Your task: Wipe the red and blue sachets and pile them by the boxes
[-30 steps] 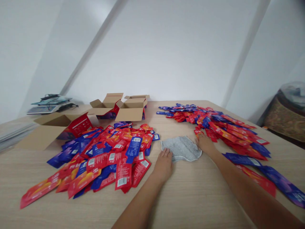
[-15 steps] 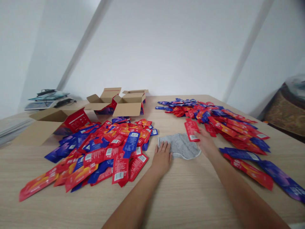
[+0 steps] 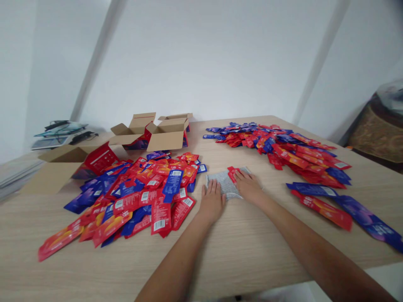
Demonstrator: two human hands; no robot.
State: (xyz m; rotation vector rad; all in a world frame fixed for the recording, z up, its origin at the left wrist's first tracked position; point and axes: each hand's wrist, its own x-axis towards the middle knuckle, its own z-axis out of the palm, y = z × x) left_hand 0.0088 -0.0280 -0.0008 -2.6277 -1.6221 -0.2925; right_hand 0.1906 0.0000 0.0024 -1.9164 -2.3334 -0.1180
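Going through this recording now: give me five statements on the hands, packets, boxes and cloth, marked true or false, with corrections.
1. The right hand is on a red packet lying on the grey cloth. True.
2. The left hand is raised well above the table. False: the left hand rests low, at the left side of the grey cloth.
3. The cardboard boxes have their flaps open. True.
4. The left pile holds only blue packets. False: the left pile mixes red and blue.
5. The right pile contains both red and blue packets. True.
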